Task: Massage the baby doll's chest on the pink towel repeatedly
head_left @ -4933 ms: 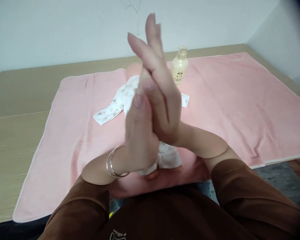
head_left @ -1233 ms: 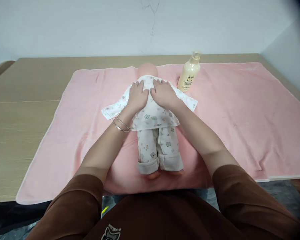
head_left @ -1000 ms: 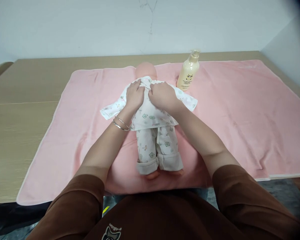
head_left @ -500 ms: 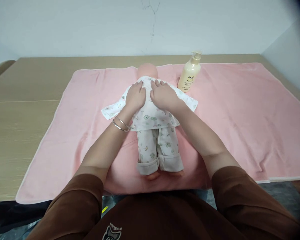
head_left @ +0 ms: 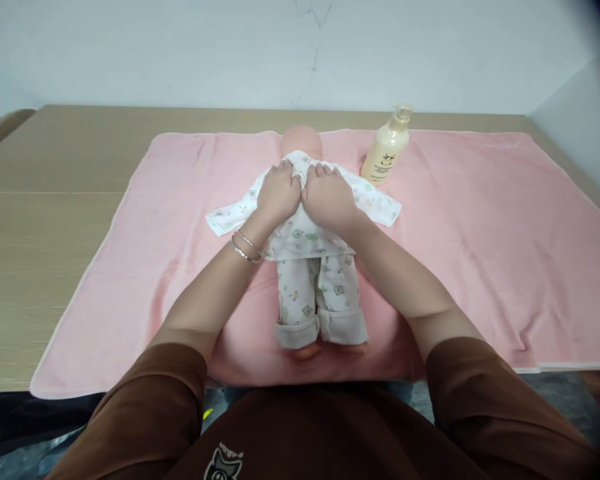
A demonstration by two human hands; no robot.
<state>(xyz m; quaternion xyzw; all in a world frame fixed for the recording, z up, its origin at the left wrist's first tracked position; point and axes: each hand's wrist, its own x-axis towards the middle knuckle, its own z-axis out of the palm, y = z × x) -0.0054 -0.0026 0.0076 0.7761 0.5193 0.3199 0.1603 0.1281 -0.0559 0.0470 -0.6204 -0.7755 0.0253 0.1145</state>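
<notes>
A baby doll [head_left: 305, 240] in a white printed top and trousers with rolled cuffs lies face down, its bald head at the far end and its feet towards me. My left hand [head_left: 280, 190] rests flat on the left of its upper back, fingers pointing at the head. Beside it, my right hand [head_left: 327, 193] lies palm down on the right of the upper back. The two hands nearly touch at the doll's midline, and neither holds anything. Two silver bangles [head_left: 246, 247] circle my left wrist.
Under the doll a pink blanket [head_left: 480, 233] covers much of the wooden table [head_left: 45, 267]. A pale yellow pump bottle [head_left: 386, 147] stands on the blanket right of the doll's head. Behind the table is a wall [head_left: 205, 53] with a crack.
Both hands have come closer together at the midline of the doll's back, with the gap between them narrowed. The whole view has shifted slightly.
</notes>
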